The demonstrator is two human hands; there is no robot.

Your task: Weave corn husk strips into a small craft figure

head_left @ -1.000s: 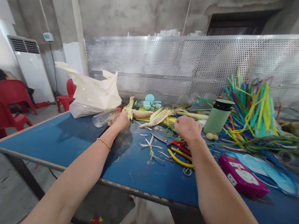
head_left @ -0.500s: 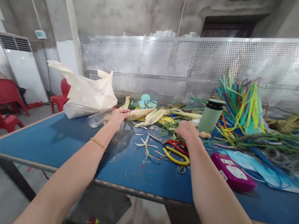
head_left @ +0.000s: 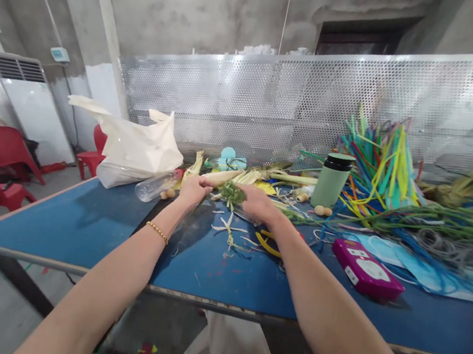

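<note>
- Left hand (head_left: 194,189) closed around a pale husk strip (head_left: 222,178), toward the table's (head_left: 74,222) far edge.
- Right hand (head_left: 259,203) has come left from the yellow-handled pliers (head_left: 268,244), pinching a green fibre tuft (head_left: 232,191).
- Tuft now sits just beside the husk strip, hands close together.

We see our left hand (head_left: 193,189) and right hand (head_left: 259,204) bare, forearms too. A thin bracelet (head_left: 158,231) of gold-coloured beads (one strand) circles the left wrist; our trousers (head_left: 229,351) are pale beige.

Bag (head_left: 132,147) left — husks (head_left: 228,177) middle — tumbler (head_left: 330,182) right.
</note>
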